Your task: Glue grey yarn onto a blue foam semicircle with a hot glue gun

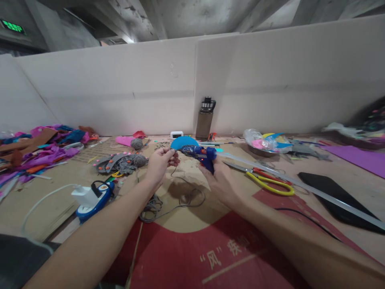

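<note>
Cardboard with a red print (210,249) covered the near table. Beyond it, the left hand (159,164) pinched a grey cord (152,208) between closed fingertips, and the right hand (221,180) was clamped around a blue glue gun (201,154) just beside that pinch. Yellow-handled scissors (270,184) lay to the right. A bottle (205,120) stood at the far wall.

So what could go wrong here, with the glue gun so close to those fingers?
The left hand pinches the grey cord right at the nozzle of the glue gun in the right hand; if it is hot, glue could burn the fingertips. The cord's slack lies looped between the forearms and might snag.
</note>
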{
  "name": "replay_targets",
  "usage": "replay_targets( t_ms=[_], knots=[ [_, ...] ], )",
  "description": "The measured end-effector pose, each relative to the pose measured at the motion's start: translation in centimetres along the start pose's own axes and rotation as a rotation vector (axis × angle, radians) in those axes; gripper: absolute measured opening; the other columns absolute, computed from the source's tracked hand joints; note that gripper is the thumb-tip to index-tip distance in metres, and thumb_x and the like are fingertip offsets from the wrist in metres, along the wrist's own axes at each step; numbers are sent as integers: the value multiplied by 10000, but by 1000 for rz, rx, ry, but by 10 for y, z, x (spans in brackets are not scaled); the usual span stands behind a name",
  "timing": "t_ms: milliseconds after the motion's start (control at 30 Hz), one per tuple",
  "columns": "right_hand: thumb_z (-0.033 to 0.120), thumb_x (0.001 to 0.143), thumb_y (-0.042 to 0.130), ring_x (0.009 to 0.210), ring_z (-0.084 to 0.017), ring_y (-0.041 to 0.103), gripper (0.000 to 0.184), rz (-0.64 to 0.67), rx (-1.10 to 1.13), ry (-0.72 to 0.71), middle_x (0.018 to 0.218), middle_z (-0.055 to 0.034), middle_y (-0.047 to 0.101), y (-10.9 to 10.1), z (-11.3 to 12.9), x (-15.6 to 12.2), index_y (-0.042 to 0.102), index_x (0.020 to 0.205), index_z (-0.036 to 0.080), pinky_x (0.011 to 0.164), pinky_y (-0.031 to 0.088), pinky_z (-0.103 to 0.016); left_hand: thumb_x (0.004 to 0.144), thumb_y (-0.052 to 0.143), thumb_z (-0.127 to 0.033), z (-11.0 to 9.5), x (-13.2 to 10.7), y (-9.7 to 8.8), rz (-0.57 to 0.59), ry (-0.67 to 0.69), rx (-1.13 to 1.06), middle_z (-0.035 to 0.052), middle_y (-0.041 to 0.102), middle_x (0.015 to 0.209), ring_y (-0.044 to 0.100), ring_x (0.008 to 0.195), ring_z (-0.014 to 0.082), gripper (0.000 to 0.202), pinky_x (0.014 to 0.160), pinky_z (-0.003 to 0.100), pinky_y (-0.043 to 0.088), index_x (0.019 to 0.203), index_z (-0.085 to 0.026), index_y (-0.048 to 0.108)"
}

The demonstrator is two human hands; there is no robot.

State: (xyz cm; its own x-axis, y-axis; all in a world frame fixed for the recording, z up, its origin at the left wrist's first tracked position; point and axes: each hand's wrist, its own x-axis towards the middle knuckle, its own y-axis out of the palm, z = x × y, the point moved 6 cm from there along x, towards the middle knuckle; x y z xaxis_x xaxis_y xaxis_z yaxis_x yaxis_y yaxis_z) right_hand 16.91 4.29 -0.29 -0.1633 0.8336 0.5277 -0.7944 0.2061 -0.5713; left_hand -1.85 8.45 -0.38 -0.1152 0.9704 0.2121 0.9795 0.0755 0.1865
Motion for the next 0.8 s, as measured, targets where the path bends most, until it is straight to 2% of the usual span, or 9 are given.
replay_targets(
  t_ms=[367, 667, 800],
  knots=[
    [344, 883, 434, 838, -245, 592, 291, -9, 15, -27, 967, -106, 635, 1, 2, -1, 511, 1111, 180, 748, 457, -383, 675, 684, -339, 2, -4, 8, 81, -12, 13, 6, 592, 626, 568, 520, 94, 233, 505, 222, 445, 672, -137, 569],
    [349, 882, 433, 839, -260, 590, 305, 6, -10, 1, 968, -124, 633, 1, 3, 0, 508, 1112, 164, 747, 454, -398, 667, 688, -345, 7, -4, 10, 102, -15, 47, 3, 585, 592, 561, 509, 100, 234, 495, 223, 437, 676, -141, 574],
    [343, 883, 435, 836, -246, 592, 302, -1, 12, -4, 959, -105, 636, 0, 3, -1, 501, 1124, 173, 751, 457, -389, 669, 689, -346, 4, -4, 9, 86, -16, 21, 5, 584, 599, 562, 516, 99, 239, 501, 222, 438, 678, -136, 574]
  ],
)
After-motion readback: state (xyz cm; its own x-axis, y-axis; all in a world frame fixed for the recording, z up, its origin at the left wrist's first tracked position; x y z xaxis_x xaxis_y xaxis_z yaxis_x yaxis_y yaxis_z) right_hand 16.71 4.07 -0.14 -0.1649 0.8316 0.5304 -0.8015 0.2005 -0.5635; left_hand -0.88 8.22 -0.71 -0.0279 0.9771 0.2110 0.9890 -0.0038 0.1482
